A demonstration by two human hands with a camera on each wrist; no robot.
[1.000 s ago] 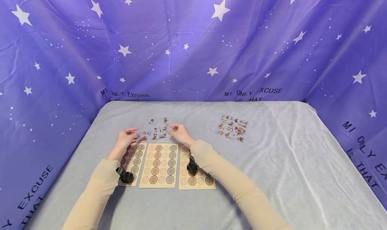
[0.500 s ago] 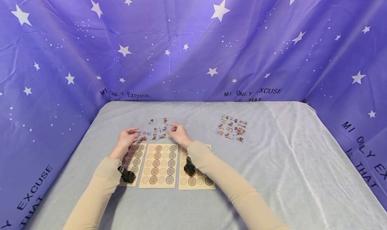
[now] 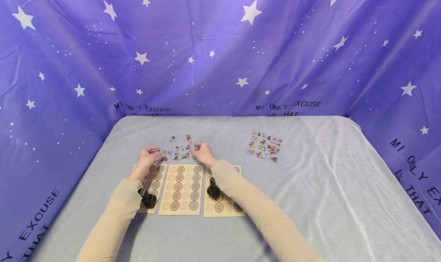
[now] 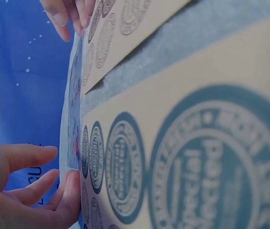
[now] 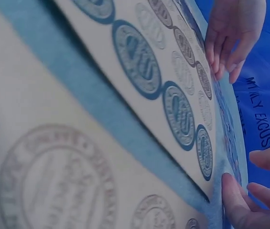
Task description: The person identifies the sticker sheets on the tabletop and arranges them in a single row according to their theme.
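A clear sheet of small cartoon stickers (image 3: 177,153) lies flat on the table between the two hands. My left hand (image 3: 146,159) is at its left edge, fingertips low by the table and thumb apart from the fingers. At the opposite edge is my right hand (image 3: 204,153), its fingers loosely bent. In the left wrist view, the lower fingers (image 4: 70,193) rest against the surface beside the sheet. In the right wrist view, the thumb and fingers (image 5: 235,193) stand apart at the sheet's edge. Whether either hand grips the edge is not plain; no lifted sheet shows.
Three cream sheets of round labels lie in a row nearer me: left (image 3: 159,176), middle (image 3: 181,189) and right (image 3: 225,212). Both forearms pass over the outer ones. Another clear sticker sheet (image 3: 262,142) lies to the right on the grey tablecloth (image 3: 327,189). Starry purple curtains (image 3: 220,43) surround the table.
My left hand and forearm have shifted slightly to the right. The right forearm has moved a little left, while the right hand stays by the sheet. The sheets lie as before.
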